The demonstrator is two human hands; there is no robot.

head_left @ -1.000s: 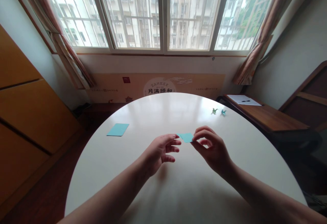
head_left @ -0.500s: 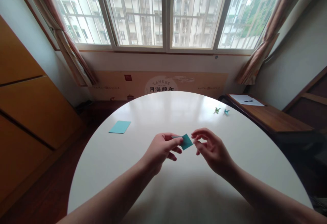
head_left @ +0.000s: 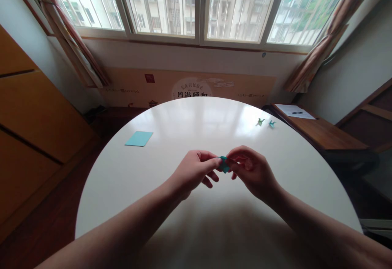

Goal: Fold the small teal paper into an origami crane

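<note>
A small teal paper piece (head_left: pixel 224 163) is pinched between both hands above the middle of the round white table (head_left: pixel 196 130). My left hand (head_left: pixel 196 171) grips its left edge with thumb and forefinger. My right hand (head_left: pixel 251 171) pinches its right side, fingers curled; most of the paper is hidden by the fingertips. A stack of teal paper sheets (head_left: pixel 139 138) lies flat at the table's left. Two tiny folded paper cranes (head_left: pixel 265 122) stand near the far right rim.
A wooden side bench (head_left: pixel 318 132) with a white sheet and a pen (head_left: pixel 295 112) sits to the right. Orange cabinets (head_left: pixel 36 113) line the left wall. A printed cardboard panel (head_left: pixel 190 89) leans under the window behind the table.
The hands have come together. The paper, held flat by the left hand half a second ago, is now gripped by both hands and mostly covered. The view has tilted down slightly.
</note>
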